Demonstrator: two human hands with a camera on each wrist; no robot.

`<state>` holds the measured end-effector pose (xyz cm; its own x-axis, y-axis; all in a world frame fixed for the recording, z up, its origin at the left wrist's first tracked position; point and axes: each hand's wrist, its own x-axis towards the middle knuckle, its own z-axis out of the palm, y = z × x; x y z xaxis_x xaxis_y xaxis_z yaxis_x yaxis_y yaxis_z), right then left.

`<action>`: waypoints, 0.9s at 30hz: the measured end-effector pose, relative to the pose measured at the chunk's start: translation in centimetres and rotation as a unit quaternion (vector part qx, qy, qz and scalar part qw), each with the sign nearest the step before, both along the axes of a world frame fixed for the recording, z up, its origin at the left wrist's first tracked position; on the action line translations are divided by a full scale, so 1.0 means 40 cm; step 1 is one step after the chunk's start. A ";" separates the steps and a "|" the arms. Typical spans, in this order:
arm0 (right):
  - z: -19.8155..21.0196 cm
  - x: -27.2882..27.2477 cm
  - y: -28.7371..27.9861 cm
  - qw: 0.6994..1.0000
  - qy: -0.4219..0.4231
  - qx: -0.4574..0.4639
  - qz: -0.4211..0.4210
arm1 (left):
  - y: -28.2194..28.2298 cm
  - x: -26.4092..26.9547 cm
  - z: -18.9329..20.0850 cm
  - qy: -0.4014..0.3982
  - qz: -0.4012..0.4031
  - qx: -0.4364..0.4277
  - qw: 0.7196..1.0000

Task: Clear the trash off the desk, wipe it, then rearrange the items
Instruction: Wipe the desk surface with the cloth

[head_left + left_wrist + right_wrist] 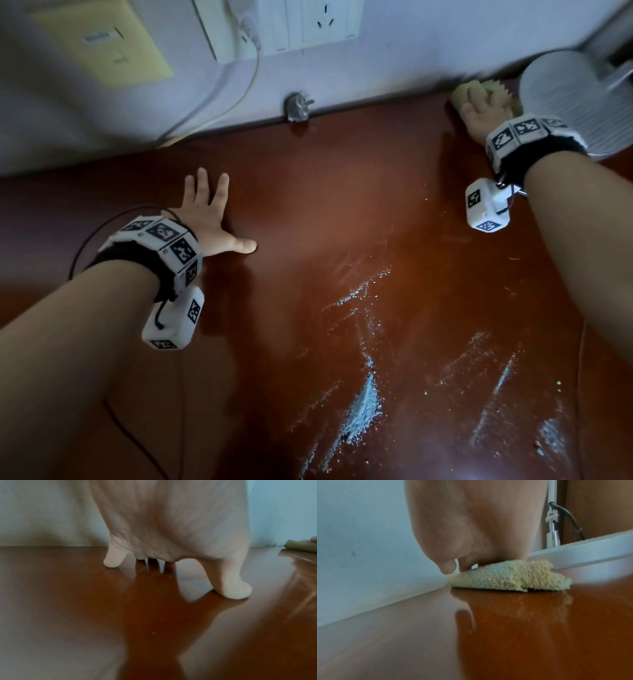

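The middle of the desk (325, 205) is left open between the left hand (209, 216), pressed flat with fingers spread, and the right hand (479, 109). The far right corner is crowded: the right hand is set on a yellow cloth (508, 577) against the wall (428, 51), just beside the round lamp base (575, 102). A loose plug (298, 108) is lodged at the back edge. The near right area is covered by streaks of white powder (366, 404). A black cable (92, 236) is trailed beside the left wrist.

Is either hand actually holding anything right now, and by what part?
The right hand presses the yellow cloth from above, flat on the desk. The left hand lies spread there, holding nothing.
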<state>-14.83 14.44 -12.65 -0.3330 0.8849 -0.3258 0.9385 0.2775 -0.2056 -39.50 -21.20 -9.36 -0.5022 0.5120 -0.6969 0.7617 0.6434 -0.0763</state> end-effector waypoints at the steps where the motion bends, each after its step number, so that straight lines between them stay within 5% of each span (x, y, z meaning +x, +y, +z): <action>1: 0.001 0.000 -0.002 1.000 0.000 0.004 0.010 | 0.000 -0.001 0.000 -0.001 0.001 0.000 1.000; 9: 0.069 0.058 -0.274 0.987 -0.002 -0.092 0.128 | 0.001 0.006 0.010 -0.004 0.007 0.003 1.000; 17: 0.099 0.144 -0.563 0.941 -0.041 -0.159 0.295 | -0.002 0.005 0.009 -0.005 0.003 0.016 1.000; 23: 0.104 0.154 -0.584 0.930 -0.070 -0.160 0.324 | -0.005 0.001 0.008 -0.005 -0.002 0.025 1.000; 27: 0.097 0.153 -0.512 0.950 -0.079 -0.099 0.286 | -0.006 0.000 0.002 0.003 -0.002 0.026 1.000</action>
<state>-8.70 -6.04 -8.76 -0.6740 0.4892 -0.5535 0.6689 0.7222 -0.1763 -39.51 -21.46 -9.28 -0.5048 0.5496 -0.6657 0.7635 0.6441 -0.0473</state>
